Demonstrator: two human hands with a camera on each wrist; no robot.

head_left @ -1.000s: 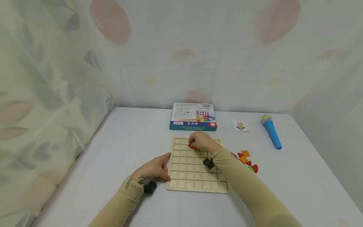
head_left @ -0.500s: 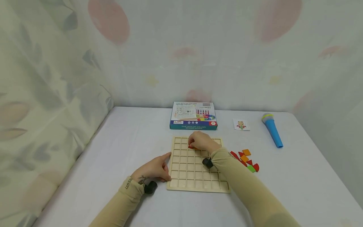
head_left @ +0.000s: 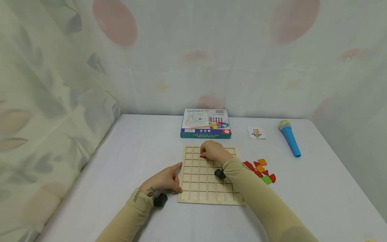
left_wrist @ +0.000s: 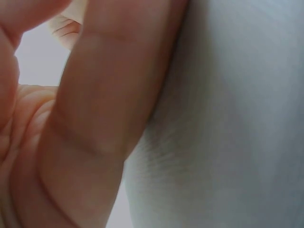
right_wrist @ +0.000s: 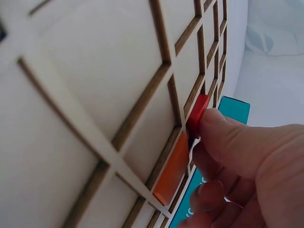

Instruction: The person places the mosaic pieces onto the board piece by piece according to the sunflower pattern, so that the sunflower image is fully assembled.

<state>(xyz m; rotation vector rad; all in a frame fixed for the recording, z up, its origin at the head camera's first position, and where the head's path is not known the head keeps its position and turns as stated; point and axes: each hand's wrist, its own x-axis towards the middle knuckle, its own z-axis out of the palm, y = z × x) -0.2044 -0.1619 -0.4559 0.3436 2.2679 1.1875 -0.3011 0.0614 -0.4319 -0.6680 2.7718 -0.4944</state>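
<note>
Nearest us, the right sleeve (head_left: 263, 198) crosses over the grid board (head_left: 195, 186), close to the loose pieces (head_left: 259, 173); drawn back low, it could sweep them out of their group. The left hand (head_left: 161, 179) lies at the board's left side, index finger straight and thumb spread from it, tips at the edge, gripping no piece. We judge it a light brace: if it eased off, a sideways push could slide the board on the table (head_left: 148, 144).

Toward the board's far side, the right hand (head_left: 213, 150) pinches a red piece (right_wrist: 197, 114) between thumb and index finger, at a cell. An orange piece (right_wrist: 172, 172) lies in the grid just beside it. The fingers hide part of the red piece, so we cannot tell whether it is fully seated. Let go with an edge riding on a divider, it would likely sit tilted; a sideways slip of the fingertips might nudge the orange one.

Just beyond the board we note the box (head_left: 205, 122), near enough for a knuckle to bump. The picture card (head_left: 256, 132) and toy microphone (head_left: 291, 140) lie off to the right, out of harm's way.
</note>
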